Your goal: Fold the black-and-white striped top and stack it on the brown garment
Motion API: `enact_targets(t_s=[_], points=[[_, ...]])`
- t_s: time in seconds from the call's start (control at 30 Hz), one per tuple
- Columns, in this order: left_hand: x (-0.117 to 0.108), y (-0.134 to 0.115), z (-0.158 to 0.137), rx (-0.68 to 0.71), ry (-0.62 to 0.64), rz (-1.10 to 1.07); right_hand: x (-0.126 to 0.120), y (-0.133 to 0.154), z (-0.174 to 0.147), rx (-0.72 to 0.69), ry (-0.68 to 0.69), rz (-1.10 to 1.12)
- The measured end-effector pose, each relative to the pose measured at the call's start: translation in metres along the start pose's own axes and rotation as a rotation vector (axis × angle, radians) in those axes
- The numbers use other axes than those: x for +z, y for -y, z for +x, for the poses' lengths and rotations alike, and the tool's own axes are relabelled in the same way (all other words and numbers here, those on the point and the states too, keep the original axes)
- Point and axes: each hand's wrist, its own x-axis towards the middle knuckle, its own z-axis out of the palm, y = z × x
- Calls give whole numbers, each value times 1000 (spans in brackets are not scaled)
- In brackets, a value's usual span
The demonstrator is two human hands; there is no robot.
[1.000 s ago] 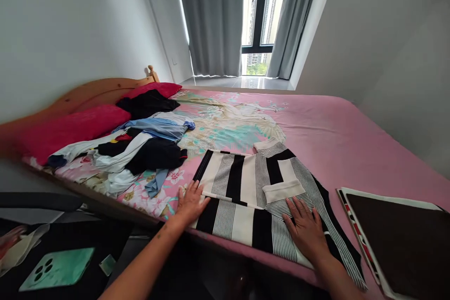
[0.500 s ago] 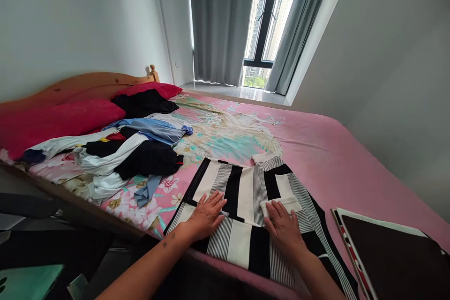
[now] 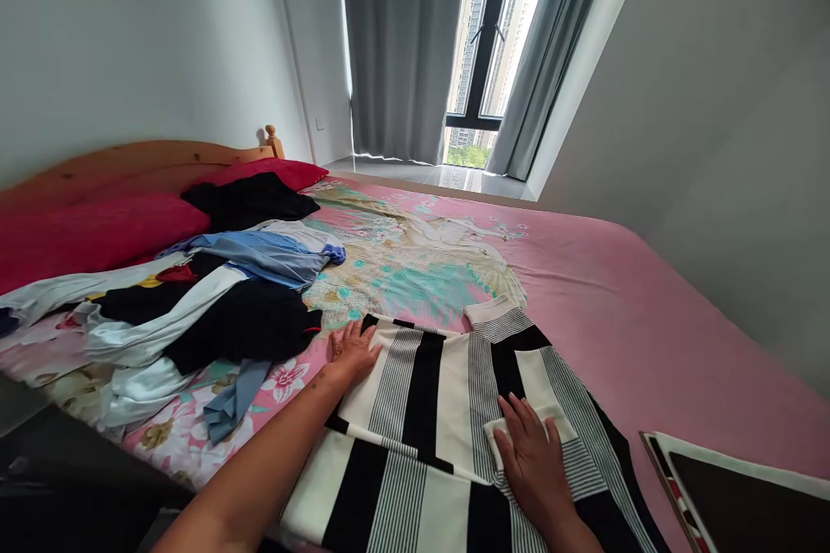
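A black-and-white striped knit top (image 3: 450,402) lies spread on the bed in front of me, with its ribbed collar (image 3: 498,318) toward the far side. One sleeve is laid across the body, its white cuff (image 3: 496,441) turned inward. My left hand (image 3: 354,352) rests on the top's far left corner, fingers stretched and slightly spread. On the folded sleeve near the cuff lies my right hand (image 3: 533,458), flat with fingers apart. Neither hand grips anything that I can see.
Loose clothes (image 3: 226,294) in black, white and blue are heaped on the left of the pink floral bedsheet (image 3: 584,276). Red pillows (image 3: 97,233) lean by the wooden headboard (image 3: 130,164). A flat dark stack (image 3: 745,501) with pale edges lies at the right. Curtains flank the window behind.
My left hand has slid from the middle of the striped top up and left to its far corner. My right hand stays on the sleeve. The view has moved somewhat closer.
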Motion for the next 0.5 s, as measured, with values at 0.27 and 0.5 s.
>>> enact_targets(t_s=[0.27,0.5], points=[[25,-20,34,336,59,-26,-2,1,6,4,-1,-24],[21,-27,41,272,90,10,-2,0,6,-3,-34,-28]])
